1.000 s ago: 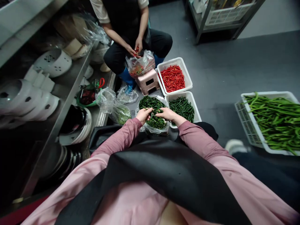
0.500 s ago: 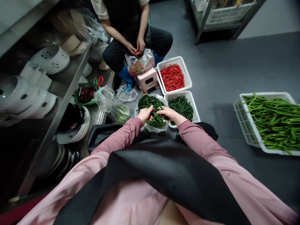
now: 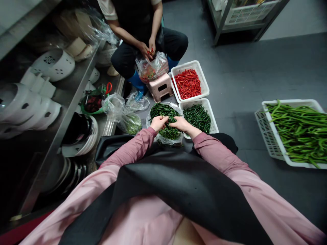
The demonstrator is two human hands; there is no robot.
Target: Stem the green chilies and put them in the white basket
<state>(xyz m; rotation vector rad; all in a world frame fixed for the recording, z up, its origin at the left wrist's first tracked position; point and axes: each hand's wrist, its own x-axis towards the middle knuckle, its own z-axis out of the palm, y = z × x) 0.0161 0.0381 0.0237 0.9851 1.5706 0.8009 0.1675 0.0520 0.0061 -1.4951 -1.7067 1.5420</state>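
Note:
Long thin green chilies (image 3: 163,110) fill an open clear plastic bag (image 3: 170,141) in front of my knees, and both my hands are over it. My left hand (image 3: 158,123) is closed in a pinch on a green chili, partly hidden by the fingers. Facing it from the right, my right hand (image 3: 181,124) has thumb and fingers drawn together. Whatever lies between its fingertips is too small to make out. A small gap separates the two hands. Just right of the bag stands a white basket (image 3: 214,119) of dark green chilies.
Opposite me a seated person (image 3: 143,30) handles red chilies over a plastic bag (image 3: 154,69) on a pink stool (image 3: 160,87). A white basket (image 3: 203,80) holds red chilies. Long green peppers (image 3: 301,132) fill a basket at right. Metal shelving (image 3: 74,97) with bowls lines the left.
My hands have shifted slightly and the chilies seen earlier by my right fingers no longer show there. Across from me, the person's hands have closed nearer together around the red chili.

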